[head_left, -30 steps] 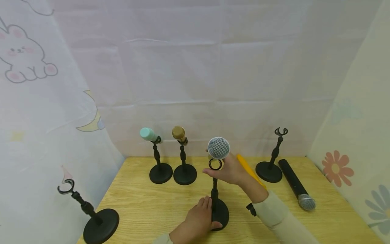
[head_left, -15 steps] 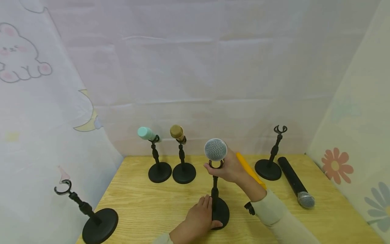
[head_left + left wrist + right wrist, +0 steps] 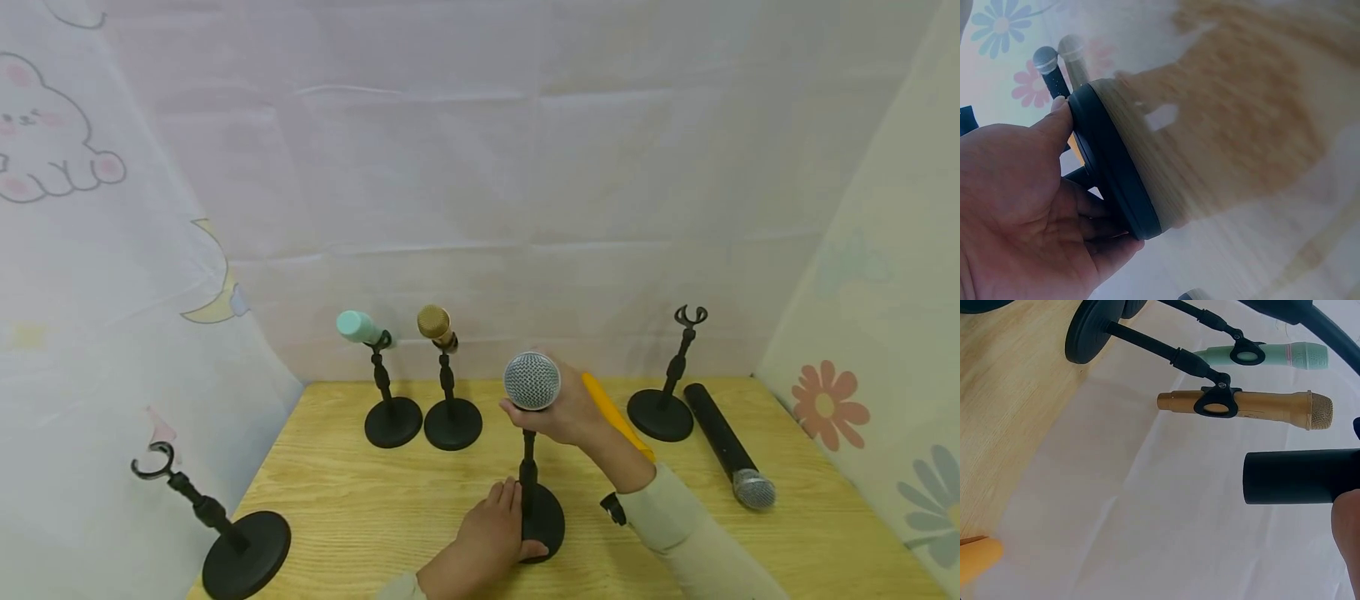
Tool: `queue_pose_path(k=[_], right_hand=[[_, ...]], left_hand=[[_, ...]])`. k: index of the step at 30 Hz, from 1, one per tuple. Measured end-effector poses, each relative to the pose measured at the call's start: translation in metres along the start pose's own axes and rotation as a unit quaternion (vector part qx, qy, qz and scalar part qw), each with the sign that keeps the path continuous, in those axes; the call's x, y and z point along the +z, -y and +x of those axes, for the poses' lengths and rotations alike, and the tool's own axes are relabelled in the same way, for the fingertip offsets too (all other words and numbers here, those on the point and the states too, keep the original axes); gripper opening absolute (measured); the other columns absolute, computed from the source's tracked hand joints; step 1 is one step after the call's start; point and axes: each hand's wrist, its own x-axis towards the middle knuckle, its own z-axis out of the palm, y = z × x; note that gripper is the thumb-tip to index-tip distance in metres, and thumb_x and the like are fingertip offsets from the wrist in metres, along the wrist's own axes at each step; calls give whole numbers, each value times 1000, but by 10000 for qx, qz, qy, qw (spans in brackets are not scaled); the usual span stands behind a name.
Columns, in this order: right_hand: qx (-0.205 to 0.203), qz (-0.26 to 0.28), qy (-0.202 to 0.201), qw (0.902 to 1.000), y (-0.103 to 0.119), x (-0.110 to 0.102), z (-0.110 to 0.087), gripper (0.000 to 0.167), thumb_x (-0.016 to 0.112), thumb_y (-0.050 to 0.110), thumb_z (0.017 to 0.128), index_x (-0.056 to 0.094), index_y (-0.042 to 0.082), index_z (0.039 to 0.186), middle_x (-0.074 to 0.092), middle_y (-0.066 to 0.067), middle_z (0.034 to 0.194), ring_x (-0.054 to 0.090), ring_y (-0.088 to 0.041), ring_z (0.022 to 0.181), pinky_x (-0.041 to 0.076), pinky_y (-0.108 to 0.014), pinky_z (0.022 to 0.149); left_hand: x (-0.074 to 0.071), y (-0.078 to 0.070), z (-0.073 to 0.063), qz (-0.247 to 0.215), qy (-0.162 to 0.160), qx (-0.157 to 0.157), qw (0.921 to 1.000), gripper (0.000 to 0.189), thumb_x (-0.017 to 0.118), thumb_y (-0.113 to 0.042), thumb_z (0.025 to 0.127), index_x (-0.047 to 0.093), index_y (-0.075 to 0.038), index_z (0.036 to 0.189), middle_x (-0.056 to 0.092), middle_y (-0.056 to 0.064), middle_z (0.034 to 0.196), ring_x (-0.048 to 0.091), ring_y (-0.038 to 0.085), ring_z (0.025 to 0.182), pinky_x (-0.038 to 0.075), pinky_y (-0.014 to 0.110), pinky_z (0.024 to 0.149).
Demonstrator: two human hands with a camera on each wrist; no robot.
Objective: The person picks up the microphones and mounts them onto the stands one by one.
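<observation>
My right hand (image 3: pixel 566 410) grips a black microphone (image 3: pixel 532 381) by its handle, just above a black desk microphone stand (image 3: pixel 528 471). The silver mesh head faces the head camera and hides the stand's clip. In the right wrist view the smooth end of the black handle (image 3: pixel 1291 477) sticks out past a fingertip. Low down, my left hand (image 3: pixel 487 529) holds the stand's round base (image 3: pixel 547 525). Seen from the left wrist, thumb and fingers span the edges of that base (image 3: pixel 1116 165). Whether the microphone touches the clip cannot be told.
Behind stand a mint microphone (image 3: pixel 358 327) and a gold microphone (image 3: pixel 435 323), each in its stand. Bare stands are at the left (image 3: pixel 247 554) and back right (image 3: pixel 660 414). A black microphone (image 3: pixel 727 446) and an orange rod-shaped thing (image 3: pixel 611 412) lie on the wooden table (image 3: pixel 360 517).
The microphone in my right hand has come down a little, and its head now covers the clip ring that showed below it. My left hand stays on the base.
</observation>
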Motion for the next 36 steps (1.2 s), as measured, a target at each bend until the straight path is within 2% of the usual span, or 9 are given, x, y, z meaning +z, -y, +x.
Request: queue_pose_path(k=[10, 15, 18, 20, 24, 26, 33, 36], right_hand=[[-314, 1, -35, 9995, -2, 1, 1, 53, 87, 9, 75, 55, 3, 117, 66, -7, 99, 67, -20, 84, 61, -35, 76], [-783, -160, -184, 9966, -4, 2, 1, 50, 88, 9, 74, 58, 6, 113, 66, -4, 98, 66, -17, 83, 61, -34, 75], [-1048, -159, -235, 9941, -6, 4, 0, 46, 89, 4, 72, 62, 5, 110, 69, -4, 97, 67, -17, 85, 61, -36, 78], [-865, -66, -218, 9960, -7, 5, -2, 39, 88, 2, 74, 66, 5, 106, 71, -3, 94, 68, -15, 84, 61, -33, 77], [-17, 312, -24, 9995, -6, 7, -6, 25, 84, 5, 79, 72, 7, 100, 73, -2, 93, 69, -12, 84, 60, -26, 77], [246, 380, 102, 9989, -4, 7, -6, 22, 83, 7, 82, 73, 8, 102, 74, -1, 96, 70, -14, 88, 60, -27, 80], [180, 421, 371, 9983, -1, 5, -4, 21, 81, 8, 85, 74, 9, 104, 74, -2, 99, 70, -15, 92, 59, -28, 83], [203, 439, 411, 9980, -2, 5, -4, 24, 80, 6, 83, 73, 7, 106, 73, -4, 99, 70, -16, 92, 59, -29, 83]], left_hand=[[3, -1, 0, 162, -101, -46, 9998, 94, 48, -81, 86, 50, -12, 150, 48, 0, 155, 46, 15, 140, 51, 23, 100], [3, -1, 1, 223, -167, -10, 9996, 94, 48, -80, 87, 51, -12, 150, 48, 1, 154, 47, 15, 139, 52, 23, 99], [4, -1, 0, 271, -224, 27, 9994, 93, 48, -80, 87, 51, -11, 150, 49, 1, 154, 48, 15, 138, 52, 22, 98], [4, -1, 0, 294, -278, 52, 9992, 93, 48, -79, 87, 52, -11, 149, 50, 2, 153, 48, 16, 138, 52, 22, 97], [4, -1, 0, 252, -303, 63, 9992, 93, 47, -79, 88, 51, -10, 149, 50, 3, 153, 48, 17, 138, 52, 23, 98], [4, -1, 0, 233, -280, 44, 9993, 93, 46, -80, 88, 51, -10, 150, 49, 2, 154, 47, 16, 139, 52, 24, 99], [1, -1, 0, 273, -152, -11, 9995, 93, 45, -81, 88, 50, -12, 151, 47, 0, 155, 46, 15, 140, 51, 23, 100], [1, -1, 0, 361, -198, 32, 9991, 94, 44, -81, 88, 51, -12, 150, 48, 1, 154, 47, 15, 139, 51, 22, 99]])
